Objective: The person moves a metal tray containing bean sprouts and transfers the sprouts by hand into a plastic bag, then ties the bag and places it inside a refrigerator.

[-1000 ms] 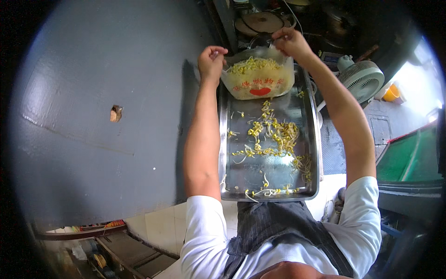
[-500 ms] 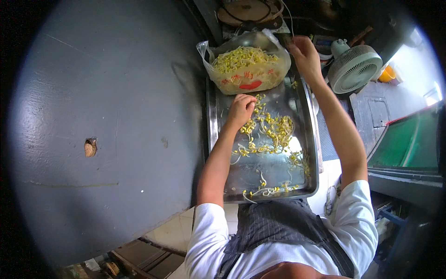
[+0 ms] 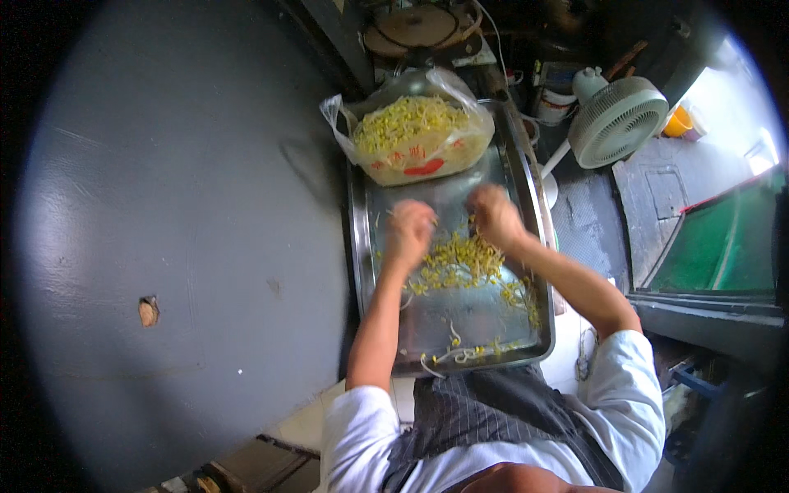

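Note:
Both my hands hover over a metal tray [image 3: 460,316] with loose yellow-headed bean sprouts [image 3: 464,261] scattered in it. My left hand [image 3: 411,230] is closed with curled fingers above the left part of the tray. Whatever it may hold is too blurred to make out. Just right of it, my right hand [image 3: 496,217] is over the upper edge of the sprout pile, its fingers smeared by motion. At the tray's far end stands an open clear plastic bag [image 3: 444,160] with red printing, filled with more bean sprouts [image 3: 415,119].
A grey wall-like surface [image 3: 205,205] runs along the tray's left side. To the right are a white fan [image 3: 616,123], a white bucket [image 3: 555,107] and a green panel [image 3: 719,234]. A round brown board [image 3: 411,29] lies beyond the bag.
My right hand has come back from beside the bag at the far right to over the sprout pile. My left hand stays over the tray's left part. The whole view has shifted slightly.

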Action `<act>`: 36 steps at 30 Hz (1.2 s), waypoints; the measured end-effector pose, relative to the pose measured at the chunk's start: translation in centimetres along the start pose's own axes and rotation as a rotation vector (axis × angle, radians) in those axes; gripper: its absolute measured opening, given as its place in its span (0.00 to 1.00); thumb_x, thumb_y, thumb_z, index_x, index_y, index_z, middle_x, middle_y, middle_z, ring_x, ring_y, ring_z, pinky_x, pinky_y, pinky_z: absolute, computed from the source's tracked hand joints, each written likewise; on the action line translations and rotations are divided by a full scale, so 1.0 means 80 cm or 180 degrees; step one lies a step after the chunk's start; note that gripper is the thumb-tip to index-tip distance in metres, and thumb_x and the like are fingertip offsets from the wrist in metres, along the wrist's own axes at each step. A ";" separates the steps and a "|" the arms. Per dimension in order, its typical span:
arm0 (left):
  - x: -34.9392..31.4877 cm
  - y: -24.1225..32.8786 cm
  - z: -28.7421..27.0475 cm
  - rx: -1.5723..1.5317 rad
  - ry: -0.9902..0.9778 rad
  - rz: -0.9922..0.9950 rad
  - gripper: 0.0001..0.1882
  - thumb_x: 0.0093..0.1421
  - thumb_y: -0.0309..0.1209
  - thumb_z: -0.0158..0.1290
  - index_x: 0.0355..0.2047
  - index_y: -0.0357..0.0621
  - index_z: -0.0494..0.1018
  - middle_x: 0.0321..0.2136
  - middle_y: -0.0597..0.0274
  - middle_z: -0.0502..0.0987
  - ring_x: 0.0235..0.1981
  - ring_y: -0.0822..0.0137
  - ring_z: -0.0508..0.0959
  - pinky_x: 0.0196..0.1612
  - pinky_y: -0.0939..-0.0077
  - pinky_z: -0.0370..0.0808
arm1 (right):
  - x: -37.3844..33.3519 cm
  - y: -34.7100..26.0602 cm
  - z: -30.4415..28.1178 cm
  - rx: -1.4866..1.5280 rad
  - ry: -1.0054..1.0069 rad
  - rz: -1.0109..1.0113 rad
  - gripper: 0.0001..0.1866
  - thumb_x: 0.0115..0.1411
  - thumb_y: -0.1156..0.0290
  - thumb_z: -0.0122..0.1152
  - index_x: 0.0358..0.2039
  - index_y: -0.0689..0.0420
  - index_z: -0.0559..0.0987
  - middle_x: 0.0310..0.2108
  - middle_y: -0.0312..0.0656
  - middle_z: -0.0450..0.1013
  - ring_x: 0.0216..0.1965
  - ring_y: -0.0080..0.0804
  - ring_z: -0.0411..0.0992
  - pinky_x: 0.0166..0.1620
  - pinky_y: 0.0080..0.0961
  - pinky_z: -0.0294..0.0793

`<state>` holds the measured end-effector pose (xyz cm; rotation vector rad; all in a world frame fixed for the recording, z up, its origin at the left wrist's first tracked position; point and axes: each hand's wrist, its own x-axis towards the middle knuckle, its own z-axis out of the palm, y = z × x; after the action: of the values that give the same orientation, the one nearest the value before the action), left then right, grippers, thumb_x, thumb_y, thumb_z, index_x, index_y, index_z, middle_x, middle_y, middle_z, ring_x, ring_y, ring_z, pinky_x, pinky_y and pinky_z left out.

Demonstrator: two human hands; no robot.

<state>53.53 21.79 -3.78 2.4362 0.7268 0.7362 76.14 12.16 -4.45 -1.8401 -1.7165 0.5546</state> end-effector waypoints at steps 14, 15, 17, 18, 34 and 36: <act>-0.039 0.010 -0.004 -0.0086 0.0115 -0.0408 0.19 0.61 0.31 0.50 0.52 0.41 0.70 0.58 0.52 0.66 0.62 0.54 0.63 0.62 0.61 0.60 | -0.057 -0.020 0.007 0.0047 0.0449 -0.0235 0.20 0.61 0.68 0.52 0.53 0.63 0.70 0.59 0.55 0.61 0.63 0.51 0.55 0.65 0.40 0.56; -0.029 0.006 0.005 0.0156 0.0077 -0.0354 0.19 0.61 0.31 0.49 0.52 0.41 0.70 0.58 0.52 0.66 0.62 0.54 0.63 0.62 0.60 0.60 | -0.052 -0.025 0.007 -0.0113 0.0762 0.0047 0.19 0.61 0.70 0.53 0.51 0.63 0.71 0.58 0.56 0.62 0.62 0.53 0.57 0.64 0.39 0.57; -0.007 0.007 0.030 0.0652 -0.0044 -0.0138 0.19 0.61 0.33 0.49 0.52 0.42 0.70 0.58 0.53 0.67 0.62 0.54 0.62 0.62 0.60 0.60 | -0.083 -0.020 0.033 0.0258 0.0328 -0.0278 0.18 0.62 0.70 0.51 0.51 0.63 0.71 0.57 0.56 0.63 0.62 0.52 0.57 0.63 0.40 0.57; -0.013 0.014 0.048 0.0443 -0.0265 0.0031 0.20 0.62 0.34 0.49 0.53 0.41 0.69 0.58 0.53 0.66 0.62 0.54 0.62 0.63 0.61 0.58 | -0.096 -0.019 0.042 0.0450 0.0157 -0.0439 0.18 0.62 0.70 0.51 0.51 0.64 0.71 0.57 0.57 0.63 0.62 0.51 0.57 0.63 0.40 0.57; -0.047 0.162 0.118 -0.0702 -0.1788 0.1161 0.23 0.55 0.33 0.55 0.51 0.42 0.71 0.58 0.52 0.65 0.60 0.54 0.63 0.61 0.60 0.60 | -0.250 -0.013 -0.019 0.2823 0.1668 0.1707 0.18 0.69 0.64 0.42 0.51 0.63 0.71 0.45 0.39 0.71 0.46 0.24 0.67 0.51 0.21 0.65; -0.064 0.168 0.118 -0.0821 -0.1997 0.1272 0.24 0.53 0.32 0.56 0.52 0.42 0.70 0.56 0.54 0.65 0.59 0.55 0.63 0.61 0.60 0.60 | -0.257 -0.010 -0.015 0.2808 0.1640 0.1764 0.18 0.69 0.65 0.42 0.52 0.62 0.71 0.46 0.40 0.71 0.47 0.24 0.67 0.52 0.21 0.64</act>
<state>60.28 5.99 -4.65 2.3833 -0.0940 0.1476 74.30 -8.40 -4.50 -1.5516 -0.4628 0.7942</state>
